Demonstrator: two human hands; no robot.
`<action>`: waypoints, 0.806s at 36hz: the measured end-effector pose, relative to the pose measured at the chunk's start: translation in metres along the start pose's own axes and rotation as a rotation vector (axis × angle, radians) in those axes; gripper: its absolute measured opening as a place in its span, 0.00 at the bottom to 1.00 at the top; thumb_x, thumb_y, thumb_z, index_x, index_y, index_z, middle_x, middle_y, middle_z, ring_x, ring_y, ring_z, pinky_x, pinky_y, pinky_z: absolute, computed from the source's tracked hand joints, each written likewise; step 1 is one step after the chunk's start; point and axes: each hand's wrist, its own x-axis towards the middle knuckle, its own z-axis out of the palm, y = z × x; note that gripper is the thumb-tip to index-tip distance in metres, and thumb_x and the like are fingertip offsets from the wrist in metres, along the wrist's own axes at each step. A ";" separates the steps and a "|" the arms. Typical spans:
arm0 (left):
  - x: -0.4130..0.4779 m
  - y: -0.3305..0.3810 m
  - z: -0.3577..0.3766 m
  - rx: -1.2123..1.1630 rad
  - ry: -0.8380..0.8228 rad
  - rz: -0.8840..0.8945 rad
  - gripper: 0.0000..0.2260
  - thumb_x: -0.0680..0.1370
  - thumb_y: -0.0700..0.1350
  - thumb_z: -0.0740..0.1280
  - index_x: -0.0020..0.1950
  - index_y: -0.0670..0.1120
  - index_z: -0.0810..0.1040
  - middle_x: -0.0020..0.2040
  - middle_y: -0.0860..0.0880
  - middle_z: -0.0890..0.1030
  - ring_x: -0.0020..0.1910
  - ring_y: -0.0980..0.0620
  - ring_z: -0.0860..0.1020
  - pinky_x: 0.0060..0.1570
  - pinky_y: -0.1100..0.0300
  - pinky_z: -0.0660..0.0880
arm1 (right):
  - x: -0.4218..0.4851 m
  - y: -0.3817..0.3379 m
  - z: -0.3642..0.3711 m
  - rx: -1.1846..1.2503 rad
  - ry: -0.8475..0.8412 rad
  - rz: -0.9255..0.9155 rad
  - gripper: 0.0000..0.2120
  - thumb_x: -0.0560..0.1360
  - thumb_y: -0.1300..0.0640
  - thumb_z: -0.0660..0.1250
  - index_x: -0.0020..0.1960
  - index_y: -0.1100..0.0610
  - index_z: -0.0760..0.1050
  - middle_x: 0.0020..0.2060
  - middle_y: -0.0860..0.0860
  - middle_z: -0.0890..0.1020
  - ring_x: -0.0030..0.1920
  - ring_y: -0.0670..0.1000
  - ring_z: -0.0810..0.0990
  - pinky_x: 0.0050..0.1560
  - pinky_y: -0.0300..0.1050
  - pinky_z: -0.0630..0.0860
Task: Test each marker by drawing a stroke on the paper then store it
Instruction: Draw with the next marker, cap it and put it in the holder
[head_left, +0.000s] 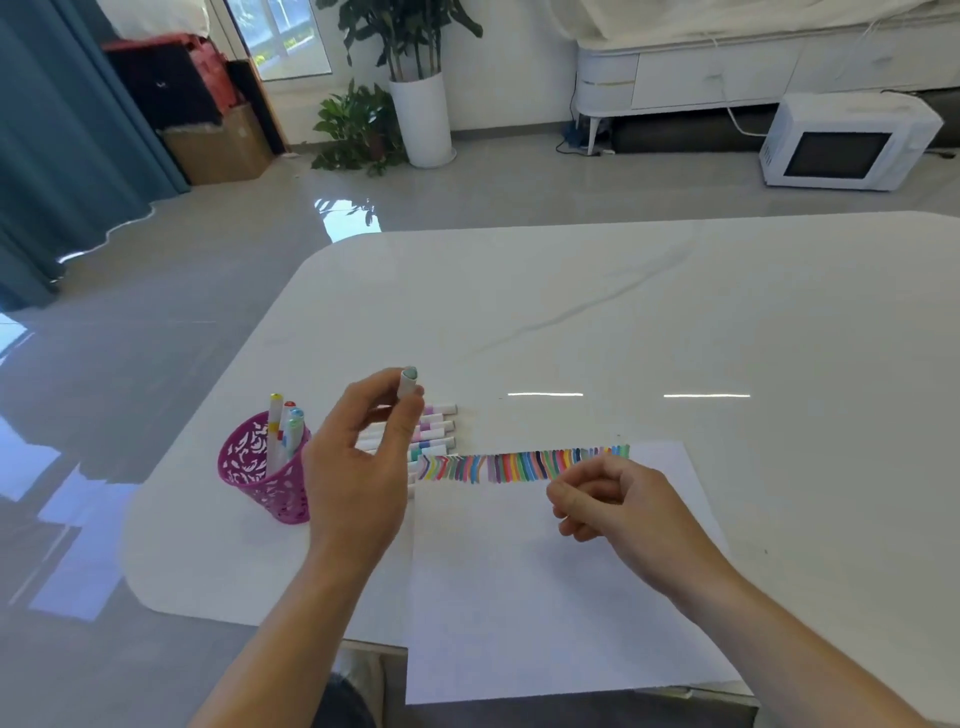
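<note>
My left hand (363, 457) pinches a white marker (408, 382) with a pale green end between thumb and fingertips, held up over a row of markers (436, 428) lying on the table. My right hand (608, 501) hovers over the white paper (519, 597) with fingers curled; I see nothing in it. A band of many coloured strokes (524, 464) runs along the paper's top edge. A magenta perforated pen cup (262, 470) stands left of my left hand with several markers upright in it.
The white table (675, 322) has a rounded left corner and its near edge lies under the paper's front. Beyond it on the grey floor are potted plants (384, 104), a white microwave (847, 145) and a white cabinet (727, 73).
</note>
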 end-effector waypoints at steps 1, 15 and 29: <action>0.001 -0.001 -0.005 0.068 0.026 0.041 0.06 0.80 0.44 0.69 0.54 0.55 0.81 0.50 0.55 0.84 0.50 0.52 0.81 0.50 0.61 0.76 | 0.001 0.001 0.001 -0.029 -0.006 -0.003 0.08 0.76 0.54 0.75 0.51 0.58 0.82 0.39 0.53 0.88 0.39 0.51 0.87 0.45 0.45 0.83; 0.021 -0.015 -0.063 0.390 0.223 0.179 0.06 0.81 0.40 0.66 0.57 0.44 0.80 0.51 0.52 0.78 0.50 0.57 0.76 0.49 0.68 0.72 | 0.006 0.012 0.011 -0.176 -0.053 -0.017 0.07 0.76 0.52 0.75 0.51 0.54 0.81 0.40 0.50 0.88 0.40 0.49 0.87 0.45 0.44 0.84; 0.024 -0.037 -0.069 0.547 0.148 -0.154 0.03 0.80 0.49 0.68 0.53 0.52 0.77 0.46 0.52 0.79 0.44 0.56 0.77 0.41 0.63 0.69 | 0.008 0.014 0.006 -0.165 -0.060 -0.019 0.07 0.75 0.56 0.76 0.51 0.54 0.81 0.38 0.50 0.87 0.39 0.50 0.87 0.46 0.47 0.84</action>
